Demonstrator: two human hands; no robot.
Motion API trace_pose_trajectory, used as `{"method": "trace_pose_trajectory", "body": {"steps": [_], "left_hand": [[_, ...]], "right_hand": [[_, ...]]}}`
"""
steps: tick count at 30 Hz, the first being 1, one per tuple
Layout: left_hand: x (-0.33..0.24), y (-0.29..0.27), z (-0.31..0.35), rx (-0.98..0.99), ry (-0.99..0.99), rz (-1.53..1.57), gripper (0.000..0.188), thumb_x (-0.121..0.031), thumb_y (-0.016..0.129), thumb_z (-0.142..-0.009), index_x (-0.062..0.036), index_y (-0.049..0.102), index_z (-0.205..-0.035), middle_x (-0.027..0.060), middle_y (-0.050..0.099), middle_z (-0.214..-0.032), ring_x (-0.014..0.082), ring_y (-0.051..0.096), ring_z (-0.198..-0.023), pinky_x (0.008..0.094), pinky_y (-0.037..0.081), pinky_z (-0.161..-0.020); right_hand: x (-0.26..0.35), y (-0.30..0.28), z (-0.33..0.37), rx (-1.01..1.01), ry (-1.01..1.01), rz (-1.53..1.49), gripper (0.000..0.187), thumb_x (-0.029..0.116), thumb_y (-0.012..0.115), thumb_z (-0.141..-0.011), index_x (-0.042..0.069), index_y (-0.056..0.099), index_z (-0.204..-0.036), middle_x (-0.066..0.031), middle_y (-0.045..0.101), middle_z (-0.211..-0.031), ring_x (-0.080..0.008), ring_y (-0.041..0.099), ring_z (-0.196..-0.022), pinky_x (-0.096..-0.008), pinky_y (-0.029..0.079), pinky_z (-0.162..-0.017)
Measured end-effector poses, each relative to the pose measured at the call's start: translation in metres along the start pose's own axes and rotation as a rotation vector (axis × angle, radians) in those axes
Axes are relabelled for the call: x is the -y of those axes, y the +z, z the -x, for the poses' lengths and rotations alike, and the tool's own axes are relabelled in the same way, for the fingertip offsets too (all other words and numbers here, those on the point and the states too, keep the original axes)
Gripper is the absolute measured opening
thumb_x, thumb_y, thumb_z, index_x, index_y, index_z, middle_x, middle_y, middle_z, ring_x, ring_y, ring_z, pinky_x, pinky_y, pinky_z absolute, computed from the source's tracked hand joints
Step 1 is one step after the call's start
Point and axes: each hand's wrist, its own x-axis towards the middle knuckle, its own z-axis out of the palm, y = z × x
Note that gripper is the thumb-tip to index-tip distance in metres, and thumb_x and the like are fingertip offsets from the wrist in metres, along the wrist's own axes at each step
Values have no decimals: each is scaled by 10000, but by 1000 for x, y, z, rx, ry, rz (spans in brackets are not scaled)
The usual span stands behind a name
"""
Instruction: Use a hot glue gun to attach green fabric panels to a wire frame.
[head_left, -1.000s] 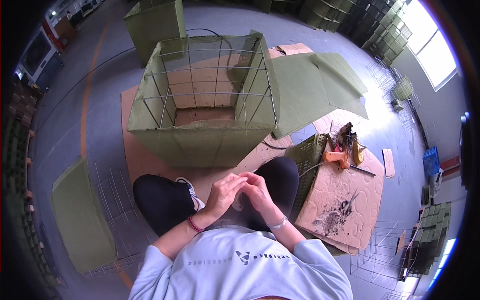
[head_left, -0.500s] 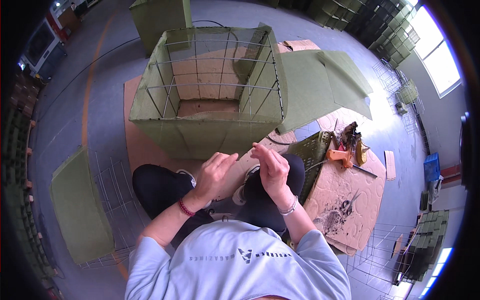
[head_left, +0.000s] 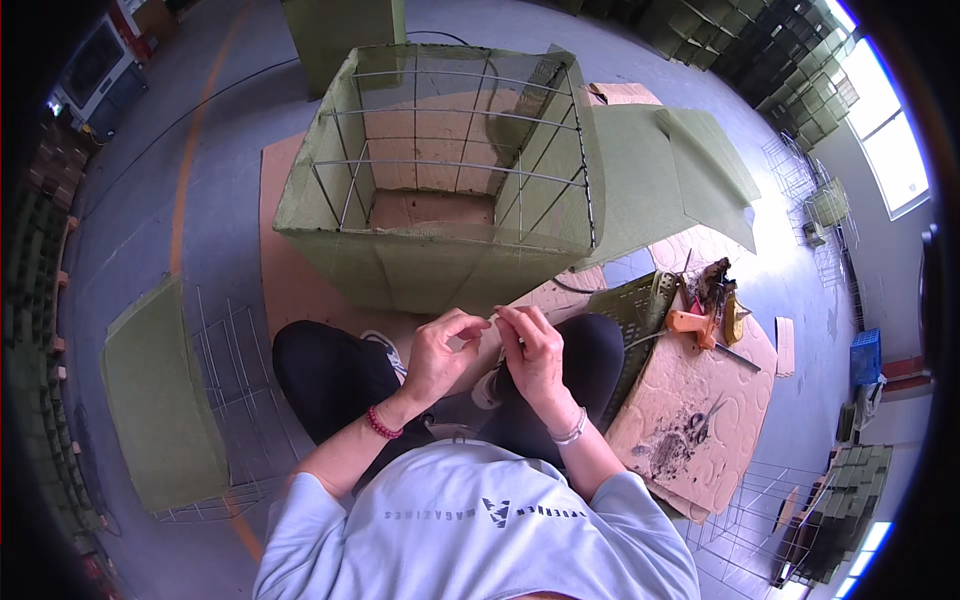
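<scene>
My left hand (head_left: 440,355) and my right hand (head_left: 535,355) meet almost fingertip to fingertip above my lap. Each has its thumb and fingers drawn into a pinch; whatever sits between them, if anything, is too small to make out. Just beyond them stands a box-shaped wire frame (head_left: 470,162) wrapped in green mesh cloth (head_left: 440,270), with bare wires crossing its open top. Neither hand touches it. Right of my knee, an orange-handled glue gun (head_left: 690,322), smeared with dark residue, rests on a perforated green crate and cardboard.
Scissors (head_left: 700,425) lie on stacked cardboard (head_left: 735,400) at the right. A green mesh panel (head_left: 160,400) and wire grids (head_left: 240,355) lie at the left. More green cloth (head_left: 690,170) spreads beyond the frame's right side. Another green box (head_left: 345,40) stands behind.
My hands have turned from loosely curled fingers to a fingertip pinch, closer together. The whole view has shifted slightly, while the wire frame and tools keep their places.
</scene>
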Motion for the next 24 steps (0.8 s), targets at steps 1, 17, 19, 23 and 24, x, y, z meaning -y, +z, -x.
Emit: {"method": "trace_pose_trajectory", "body": {"steps": [1,17,19,23,24], "left_hand": [[4,-2,0,8,33,9,241,77,621,-758,-19,663,-975,85,656,-828,186,667,-780,291,513,-699],[-19,-27,-64,-27,529,-982,496,-67,573,-844,53,466,-1313,173,507,-1303,289,453,-1261,447,319,-1099],[-20,-27,-70,-32,528,-961,522,-94,623,-819,54,477,-1298,172,536,-1250,287,484,-1214,446,341,-1087],[-22,-31,-79,13,529,-1008,526,-126,674,-785,54,506,-1250,161,567,-1158,276,526,-1136,449,369,-1070],[-26,-33,-83,70,497,-1014,489,-163,694,-773,48,531,-1183,157,584,-1096,275,555,-1078,446,385,-1057]], "right_hand": [[1,-2,-3,-26,-8,0,205,-29,641,-813,1,634,-1016,-141,632,-879,-303,645,-746,-349,523,-620],[-11,-5,-64,88,-352,490,498,19,515,-794,-71,466,-1282,-203,501,-1315,-328,446,-1280,-463,325,-1095],[-13,-3,-68,98,-319,533,491,25,525,-796,-73,466,-1273,-206,518,-1288,-330,468,-1255,-464,333,-1087],[-6,-5,-82,162,-272,502,494,64,621,-769,-78,486,-1223,-206,562,-1203,-333,511,-1191,-461,362,-1058],[-5,-5,-85,162,-270,504,494,64,621,-769,-78,486,-1223,-206,562,-1203,-333,511,-1191,-461,362,-1058]]}}
